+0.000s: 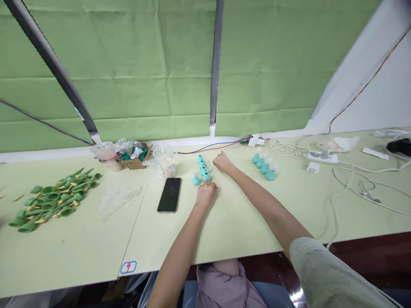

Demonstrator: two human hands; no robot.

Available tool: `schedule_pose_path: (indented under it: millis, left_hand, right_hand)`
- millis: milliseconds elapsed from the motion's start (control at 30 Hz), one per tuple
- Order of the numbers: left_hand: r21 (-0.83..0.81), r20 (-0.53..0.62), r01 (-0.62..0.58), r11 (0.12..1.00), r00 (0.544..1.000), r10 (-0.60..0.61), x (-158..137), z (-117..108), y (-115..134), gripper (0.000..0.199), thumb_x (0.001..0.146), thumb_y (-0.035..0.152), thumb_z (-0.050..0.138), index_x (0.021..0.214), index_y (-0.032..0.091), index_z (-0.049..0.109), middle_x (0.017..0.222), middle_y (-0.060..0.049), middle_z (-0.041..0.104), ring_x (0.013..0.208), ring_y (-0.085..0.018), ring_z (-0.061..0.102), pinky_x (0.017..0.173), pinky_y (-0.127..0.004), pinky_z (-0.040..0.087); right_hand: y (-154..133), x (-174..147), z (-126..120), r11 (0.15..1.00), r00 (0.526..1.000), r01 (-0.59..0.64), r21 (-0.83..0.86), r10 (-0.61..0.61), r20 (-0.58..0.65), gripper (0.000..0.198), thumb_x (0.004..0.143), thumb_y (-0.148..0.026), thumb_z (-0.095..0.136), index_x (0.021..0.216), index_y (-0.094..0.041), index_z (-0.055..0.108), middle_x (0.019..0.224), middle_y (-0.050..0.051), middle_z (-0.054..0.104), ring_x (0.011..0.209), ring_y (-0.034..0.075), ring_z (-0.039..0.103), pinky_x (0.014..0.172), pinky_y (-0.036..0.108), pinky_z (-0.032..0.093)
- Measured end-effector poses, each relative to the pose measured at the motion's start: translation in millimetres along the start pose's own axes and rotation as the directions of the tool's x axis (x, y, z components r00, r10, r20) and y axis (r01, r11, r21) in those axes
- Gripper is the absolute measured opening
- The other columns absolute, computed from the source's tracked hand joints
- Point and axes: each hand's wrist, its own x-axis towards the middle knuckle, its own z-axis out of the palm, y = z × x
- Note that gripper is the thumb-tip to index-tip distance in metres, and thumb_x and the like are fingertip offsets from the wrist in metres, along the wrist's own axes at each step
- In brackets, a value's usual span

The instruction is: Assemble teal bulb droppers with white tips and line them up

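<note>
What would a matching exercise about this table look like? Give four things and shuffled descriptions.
1. Phone
2. Box
3. Left hand
4. Power strip

A. between two cups
B. white, right of the right turquoise group
C. at the near end of the left turquoise group
D. lying flat, dark screen up

Pairs: 1-D, 2-A, 3-C, 4-B

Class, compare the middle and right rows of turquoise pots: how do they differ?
The middle row shows open mouths; the right row carries pale, translucent tips. The middle row is beside the left hand; the right row stands beyond the right forearm. Both are turquoise.
</note>
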Motion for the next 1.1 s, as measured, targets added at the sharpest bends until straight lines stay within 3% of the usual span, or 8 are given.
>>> schedule_pose_path:
  millis: [233,433,633,733,833,900,1000,1100]
  left_hand:
    - [-0.045,-0.051,0.07,0.997,0.996,-0.072,0.1,-6.3,1.7,0.02,0.086,0.032,0.045,0.084,0.018,0.06,0.086,-0.006,0.063,0.09,-0.019,0.054,0.07,-0.028,0.041]
    - [-0.113,-0.181,0.152,0.982,0.968,-0.171,-2.0,-15.7,1.8,0.024,0.088,0.035,0.038,0.09,0.02,0.057,0.087,-0.005,0.062,0.087,-0.017,0.054,0.068,-0.027,0.039]
    - [-0.125,-0.251,0.111,0.986,0.958,-0.139,-4.9,-16.5,6.0,0.026,0.089,0.037,0.036,0.093,0.019,0.055,0.088,-0.006,0.061,0.089,-0.018,0.053,0.074,-0.028,0.04]
    - [-0.158,-0.452,0.192,0.968,0.858,-0.244,-6.3,-23.6,7.3,0.035,0.085,0.041,0.042,0.109,0.016,0.046,0.108,-0.013,0.054,0.105,-0.023,0.047,0.087,-0.035,0.035]
    - [-0.257,-0.622,0.39,0.884,0.634,-0.46,-6.6,-33.2,3.7,0.05,0.081,0.046,0.047,0.117,0.014,0.036,0.12,-0.018,0.042,0.113,-0.028,0.039,0.092,-0.042,0.03]
    - [-0.328,-0.635,0.485,0.811,0.522,-0.569,-5.9,-36.1,-1.4,0.056,0.077,0.047,0.051,0.119,0.015,0.032,0.121,-0.017,0.039,0.11,-0.028,0.04,0.089,-0.043,0.032]
    - [-0.4,-0.56,0.554,0.73,0.483,-0.673,-4.2,-31.5,-9.0,0.06,0.073,0.045,0.056,0.12,0.018,0.029,0.115,-0.014,0.042,0.103,-0.027,0.044,0.084,-0.042,0.036]
    - [-0.419,-0.478,0.545,0.726,0.547,-0.687,-2.4,-21.0,-13.5,0.059,0.073,0.039,0.058,0.12,0.019,0.029,0.113,-0.012,0.045,0.1,-0.025,0.046,0.083,-0.041,0.037]
  right_hand:
    - [0.8,-21.2,-30.2,0.974,0.993,0.041,0.225,-0.015,-0.116,0.024,0.079,-0.014,0.048,0.093,-0.018,0.067,0.097,0.01,0.067,0.096,0.023,0.055,0.086,0.035,0.028]
    - [-6.9,-73.1,-39.1,0.667,0.954,0.198,0.718,-0.299,0.014,0.03,0.066,-0.02,0.064,0.094,-0.031,0.067,0.089,-0.006,0.069,0.074,0.014,0.062,0.069,0.022,0.039]
    - [-21.2,-96.3,-27.7,0.599,0.991,0.129,0.791,-0.094,-0.09,0.026,0.073,-0.033,0.06,0.098,-0.027,0.065,0.084,-0.004,0.07,0.073,0.014,0.062,0.072,0.024,0.041]
    - [-18.6,-89.3,-16.9,0.64,0.992,0.088,0.764,0.013,-0.126,0.017,0.074,-0.034,0.061,0.088,-0.025,0.067,0.085,-0.002,0.069,0.076,0.014,0.061,0.075,0.025,0.04]
    - [-15.2,-75.2,-4.7,0.683,0.97,0.019,0.73,0.163,-0.178,0.013,0.073,-0.03,0.063,0.083,-0.023,0.067,0.091,0.001,0.066,0.084,0.014,0.057,0.077,0.025,0.039]
    - [-15.4,-65.3,1.8,0.699,0.962,-0.049,0.714,0.226,-0.155,0.013,0.074,-0.028,0.062,0.085,-0.022,0.066,0.092,0.001,0.065,0.084,0.013,0.056,0.074,0.023,0.039]
    - [-19.6,-53.4,7.8,0.721,0.958,-0.152,0.676,0.276,-0.079,0.014,0.077,-0.027,0.057,0.088,-0.024,0.066,0.089,-0.001,0.065,0.082,0.012,0.057,0.068,0.021,0.039]
    - [-24.8,-45.9,11.1,0.734,0.954,-0.186,0.653,0.293,-0.058,0.013,0.077,-0.026,0.056,0.085,-0.025,0.066,0.088,-0.001,0.067,0.084,0.013,0.059,0.067,0.021,0.038]
